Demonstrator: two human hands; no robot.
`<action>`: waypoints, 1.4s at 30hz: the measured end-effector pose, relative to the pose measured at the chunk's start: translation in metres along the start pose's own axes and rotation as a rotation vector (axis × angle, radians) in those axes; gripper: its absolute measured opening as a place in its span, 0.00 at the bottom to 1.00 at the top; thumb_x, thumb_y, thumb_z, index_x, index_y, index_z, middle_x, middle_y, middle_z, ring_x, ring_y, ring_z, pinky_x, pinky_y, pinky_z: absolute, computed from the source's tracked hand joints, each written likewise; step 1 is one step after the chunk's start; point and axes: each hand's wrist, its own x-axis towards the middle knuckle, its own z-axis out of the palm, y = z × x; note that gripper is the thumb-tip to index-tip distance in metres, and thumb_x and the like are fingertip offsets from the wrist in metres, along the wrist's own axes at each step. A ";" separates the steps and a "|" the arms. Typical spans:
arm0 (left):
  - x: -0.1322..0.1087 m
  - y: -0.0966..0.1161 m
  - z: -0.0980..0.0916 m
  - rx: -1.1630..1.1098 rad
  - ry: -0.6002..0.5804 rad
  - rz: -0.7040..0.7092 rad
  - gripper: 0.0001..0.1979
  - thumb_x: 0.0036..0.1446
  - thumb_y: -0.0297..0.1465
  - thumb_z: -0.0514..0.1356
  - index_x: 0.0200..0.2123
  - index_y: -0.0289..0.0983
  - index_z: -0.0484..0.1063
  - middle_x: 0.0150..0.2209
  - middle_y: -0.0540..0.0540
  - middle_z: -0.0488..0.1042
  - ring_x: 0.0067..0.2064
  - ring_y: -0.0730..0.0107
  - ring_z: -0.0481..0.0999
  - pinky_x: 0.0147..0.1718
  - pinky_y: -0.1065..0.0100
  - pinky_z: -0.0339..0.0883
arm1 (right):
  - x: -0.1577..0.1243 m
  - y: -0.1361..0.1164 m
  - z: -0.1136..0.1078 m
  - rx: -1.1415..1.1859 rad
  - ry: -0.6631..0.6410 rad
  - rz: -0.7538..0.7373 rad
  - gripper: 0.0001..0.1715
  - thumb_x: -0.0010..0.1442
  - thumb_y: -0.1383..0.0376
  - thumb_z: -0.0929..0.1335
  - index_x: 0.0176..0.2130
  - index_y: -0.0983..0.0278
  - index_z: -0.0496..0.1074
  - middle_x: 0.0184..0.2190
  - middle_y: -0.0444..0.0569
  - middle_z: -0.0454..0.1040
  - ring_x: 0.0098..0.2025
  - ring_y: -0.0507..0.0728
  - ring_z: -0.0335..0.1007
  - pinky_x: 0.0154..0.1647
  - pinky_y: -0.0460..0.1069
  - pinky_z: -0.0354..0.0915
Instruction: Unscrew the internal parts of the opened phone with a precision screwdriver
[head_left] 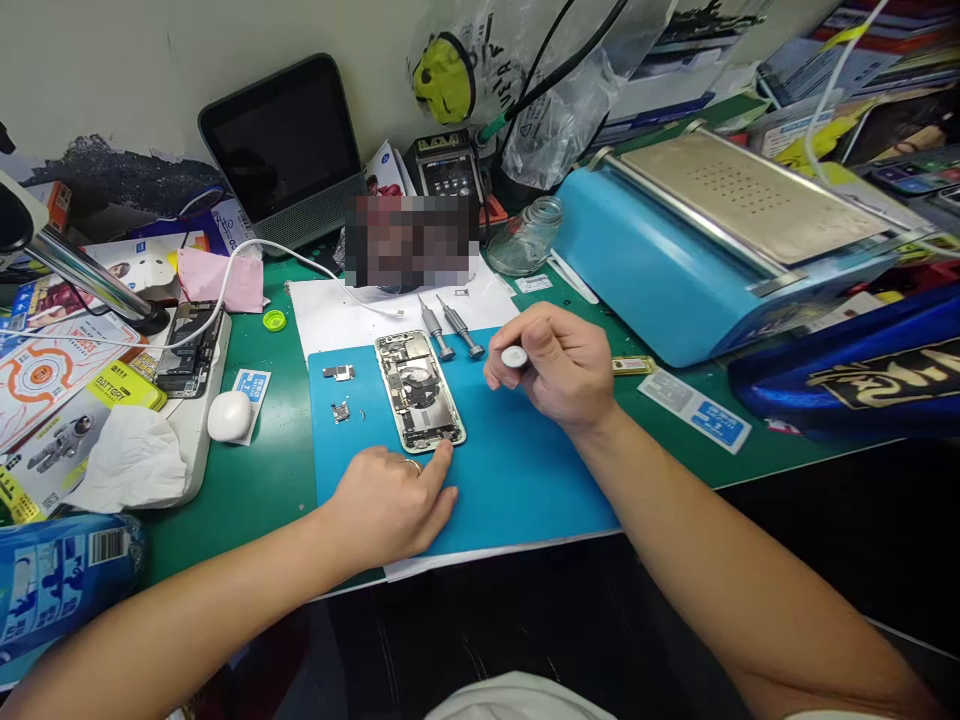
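An opened phone (429,400), its back housing showing inner parts, lies on the blue mat (517,500). My left hand (397,500) rests at its lower end, index finger stretched onto the lower right corner and the other fingers loosely bent; it holds nothing. Raised over the mat to the right, my right hand (559,365) is closed around a tool with a round pale grey end (514,357); the rest of that tool is hidden. Two grey screwdrivers (436,330) lie past the phone. Small phone boards (339,372) sit left of it.
A blue machine with a metal plate (675,260) stands at the back right. Beside it is a glass jar (529,235). A white cable (277,245) crosses the left side. A white earbud case (229,416) and another opened phone (187,350) are at left.
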 end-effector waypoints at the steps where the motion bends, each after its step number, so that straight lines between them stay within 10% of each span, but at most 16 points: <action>1: 0.000 0.000 0.000 0.000 0.001 0.000 0.23 0.71 0.36 0.50 0.60 0.26 0.69 0.23 0.48 0.76 0.23 0.59 0.78 0.23 0.61 0.68 | -0.001 -0.001 0.001 -0.026 0.015 -0.004 0.19 0.62 0.49 0.73 0.33 0.61 0.76 0.16 0.39 0.66 0.14 0.49 0.61 0.13 0.46 0.59; 17: 0.000 0.000 0.001 0.016 -0.017 -0.008 0.24 0.71 0.37 0.50 0.60 0.26 0.68 0.25 0.47 0.77 0.25 0.60 0.79 0.24 0.62 0.67 | 0.003 0.005 0.019 0.112 0.012 0.075 0.27 0.64 0.38 0.66 0.38 0.57 0.72 0.20 0.39 0.59 0.21 0.51 0.58 0.27 0.48 0.68; 27: -0.001 0.003 0.002 0.055 -0.036 -0.005 0.24 0.71 0.38 0.52 0.61 0.26 0.67 0.27 0.46 0.79 0.26 0.60 0.79 0.24 0.62 0.68 | -0.014 0.008 0.005 -0.539 -0.102 -0.183 0.14 0.72 0.58 0.64 0.54 0.55 0.71 0.40 0.47 0.78 0.39 0.53 0.76 0.31 0.47 0.73; 30: -0.001 0.006 0.003 0.072 -0.032 0.004 0.25 0.72 0.38 0.52 0.62 0.24 0.66 0.28 0.45 0.79 0.27 0.60 0.80 0.26 0.62 0.69 | -0.027 0.008 -0.004 -0.713 -0.133 -0.261 0.26 0.69 0.65 0.67 0.64 0.54 0.61 0.46 0.48 0.79 0.42 0.55 0.78 0.40 0.51 0.76; 42: -0.007 0.020 0.003 0.203 0.051 -0.020 0.25 0.72 0.36 0.53 0.60 0.19 0.69 0.25 0.41 0.75 0.25 0.61 0.76 0.23 0.63 0.62 | -0.038 -0.010 0.037 -0.363 -0.130 -0.205 0.24 0.67 0.70 0.69 0.58 0.53 0.61 0.42 0.44 0.79 0.37 0.53 0.81 0.36 0.50 0.78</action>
